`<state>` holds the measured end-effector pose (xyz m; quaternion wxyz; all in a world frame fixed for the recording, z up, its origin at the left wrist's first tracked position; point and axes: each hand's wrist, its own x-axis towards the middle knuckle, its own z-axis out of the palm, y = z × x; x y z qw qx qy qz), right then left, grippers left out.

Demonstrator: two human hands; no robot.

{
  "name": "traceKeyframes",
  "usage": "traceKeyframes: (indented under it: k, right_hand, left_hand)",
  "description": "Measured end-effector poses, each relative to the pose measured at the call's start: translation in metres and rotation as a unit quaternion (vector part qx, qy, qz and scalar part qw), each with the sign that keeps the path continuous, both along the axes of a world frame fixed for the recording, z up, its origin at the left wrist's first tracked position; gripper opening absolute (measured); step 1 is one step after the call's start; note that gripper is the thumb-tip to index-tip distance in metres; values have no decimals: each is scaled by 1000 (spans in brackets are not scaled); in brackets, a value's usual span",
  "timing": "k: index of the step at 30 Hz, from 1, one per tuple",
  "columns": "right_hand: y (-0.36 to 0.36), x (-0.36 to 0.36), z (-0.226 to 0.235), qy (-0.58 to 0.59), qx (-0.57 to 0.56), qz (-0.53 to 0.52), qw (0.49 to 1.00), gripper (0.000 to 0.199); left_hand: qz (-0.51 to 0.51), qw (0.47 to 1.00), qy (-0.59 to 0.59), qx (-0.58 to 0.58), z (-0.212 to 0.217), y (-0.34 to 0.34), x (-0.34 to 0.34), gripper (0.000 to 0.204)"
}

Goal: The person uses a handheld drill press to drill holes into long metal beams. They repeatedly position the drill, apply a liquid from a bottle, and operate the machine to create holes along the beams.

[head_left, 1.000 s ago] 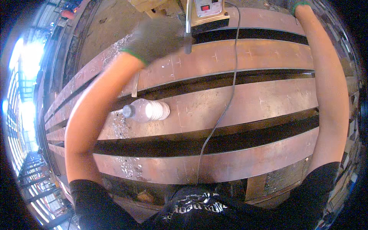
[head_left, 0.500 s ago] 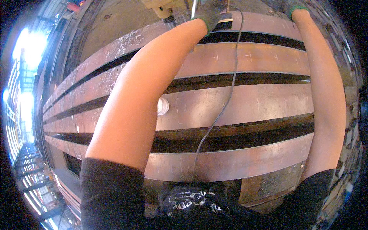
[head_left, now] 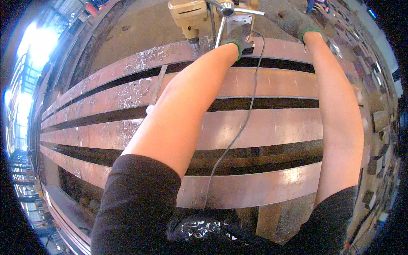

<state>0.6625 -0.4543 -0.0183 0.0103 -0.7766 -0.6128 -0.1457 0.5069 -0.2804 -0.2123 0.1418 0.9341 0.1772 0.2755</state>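
Observation:
A beige drill machine [head_left: 187, 19] with a spoked feed handle [head_left: 228, 9] stands on the farthest steel beam [head_left: 284, 47], its bit end pointing down at the beam. My left hand [head_left: 239, 35], in a dark glove with a green cuff, is against the machine's lower body beside one spoke; its fingers are hidden. My right hand [head_left: 291, 23], gloved the same way, reaches out to the right of the machine, near the tip of another spoke. Its fingers are dark and blurred, and I cannot tell whether they touch the spoke. A grey cable [head_left: 248, 114] runs from the machine toward me.
Several long rusty steel beams [head_left: 263, 127] lie side by side with dark gaps between. Metal shavings [head_left: 142, 59] litter their left part. A flat strip [head_left: 159, 85] lies across a gap, near a small white round thing [head_left: 149, 109]. Another person [head_left: 318, 6] is at the far right.
The view has shifted, so more of the drill and its spoked handle shows. My right hand has moved leftward, nearer the machine. My left hand stays at the machine.

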Motion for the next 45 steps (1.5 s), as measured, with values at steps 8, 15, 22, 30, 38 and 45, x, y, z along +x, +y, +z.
traceKeyframes:
  k: [8,15,22,30,38,45]
  right_hand:
    - [8,-22,5,-18,-1,-12,1000,75]
    - [-10,9,-23,73,8,-66,995,66]
    - [-38,-46,43,10,51,-50,997,71]
    - [-23,-47,39,-93,50,-40,994,74]
    - [-38,-68,33,-136,103,-67,983,72]
    - [-28,-82,37,-41,5,-135,990,63]
  left_hand:
    - [22,965,-21,259,-2,-2,-11,53]
    - [-108,925,165,325,211,-69,-60,29]
    - [130,877,432,163,354,-90,-179,38]
    - [110,884,451,54,347,-77,-193,42]
    - [90,894,430,91,339,-76,-197,40]
    - [88,848,383,356,321,-36,-200,63]
